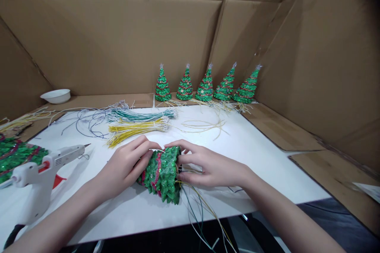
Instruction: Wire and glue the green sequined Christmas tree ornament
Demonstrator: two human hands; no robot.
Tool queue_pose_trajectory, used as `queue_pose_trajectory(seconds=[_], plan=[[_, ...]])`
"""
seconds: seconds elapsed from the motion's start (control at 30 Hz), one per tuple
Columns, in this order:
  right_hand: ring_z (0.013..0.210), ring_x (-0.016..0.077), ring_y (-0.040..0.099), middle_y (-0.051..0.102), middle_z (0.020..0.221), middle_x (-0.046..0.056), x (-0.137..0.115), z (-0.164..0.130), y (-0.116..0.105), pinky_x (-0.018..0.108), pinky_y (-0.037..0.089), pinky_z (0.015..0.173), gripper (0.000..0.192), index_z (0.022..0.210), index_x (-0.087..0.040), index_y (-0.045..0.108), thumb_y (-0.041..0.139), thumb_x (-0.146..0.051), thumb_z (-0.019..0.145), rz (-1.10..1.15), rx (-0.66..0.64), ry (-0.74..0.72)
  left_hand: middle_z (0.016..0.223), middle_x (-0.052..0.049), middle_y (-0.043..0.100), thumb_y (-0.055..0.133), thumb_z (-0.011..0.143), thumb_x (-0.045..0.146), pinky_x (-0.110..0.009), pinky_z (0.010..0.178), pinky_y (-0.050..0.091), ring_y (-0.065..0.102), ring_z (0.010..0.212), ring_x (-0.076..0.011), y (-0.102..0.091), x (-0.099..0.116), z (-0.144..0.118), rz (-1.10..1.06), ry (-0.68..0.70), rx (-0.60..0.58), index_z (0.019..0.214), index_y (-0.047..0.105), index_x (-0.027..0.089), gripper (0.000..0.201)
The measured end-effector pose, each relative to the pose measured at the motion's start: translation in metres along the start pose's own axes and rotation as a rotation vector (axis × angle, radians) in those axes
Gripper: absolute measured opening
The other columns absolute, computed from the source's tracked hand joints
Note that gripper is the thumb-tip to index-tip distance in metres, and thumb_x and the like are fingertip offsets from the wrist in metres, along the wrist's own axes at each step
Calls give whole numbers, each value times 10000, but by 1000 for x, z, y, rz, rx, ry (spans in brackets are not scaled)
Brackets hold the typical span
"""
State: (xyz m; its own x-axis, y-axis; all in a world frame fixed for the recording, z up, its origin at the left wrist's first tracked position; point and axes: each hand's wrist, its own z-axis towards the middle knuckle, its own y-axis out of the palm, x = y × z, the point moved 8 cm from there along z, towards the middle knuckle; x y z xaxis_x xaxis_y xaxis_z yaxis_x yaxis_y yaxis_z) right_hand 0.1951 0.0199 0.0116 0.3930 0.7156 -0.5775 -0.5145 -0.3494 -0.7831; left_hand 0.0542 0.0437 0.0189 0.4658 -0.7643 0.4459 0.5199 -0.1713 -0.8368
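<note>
Two hands hold a green sequined tree on its side near the front edge of the white board.

The left hand (127, 164) curls over the narrow end of the tree (162, 174), fingers close together and pressed on its scaly, glittering surface, which is banded with red. The right hand (208, 166) rests at the wide base, fingers loosely bent and touching the rim where thin yellow, green and white wires (202, 213) spill out over the front edge. A white glue gun (41, 170) stands near the left edge. Bundles of green and yellow wires (139, 122) lie toward the back. Five upright cone-shaped trees (204, 86) line the back edge, and a white bowl (56, 95) sits at the back left corner.
</note>
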Motion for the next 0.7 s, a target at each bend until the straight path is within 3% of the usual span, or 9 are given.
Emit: queue_pose_trajectory(seconds=[0.7], plan=[[1242, 228, 521, 467, 1398, 116, -1, -2, 1, 373, 451, 1036, 132, 1024, -172, 650, 582, -238, 933, -55, -34, 21, 956, -16, 523, 313, 1031, 172, -256, 769, 411, 538, 868, -152, -1, 1, 1, -1, -16, -10, 1151, 531, 228, 255]])
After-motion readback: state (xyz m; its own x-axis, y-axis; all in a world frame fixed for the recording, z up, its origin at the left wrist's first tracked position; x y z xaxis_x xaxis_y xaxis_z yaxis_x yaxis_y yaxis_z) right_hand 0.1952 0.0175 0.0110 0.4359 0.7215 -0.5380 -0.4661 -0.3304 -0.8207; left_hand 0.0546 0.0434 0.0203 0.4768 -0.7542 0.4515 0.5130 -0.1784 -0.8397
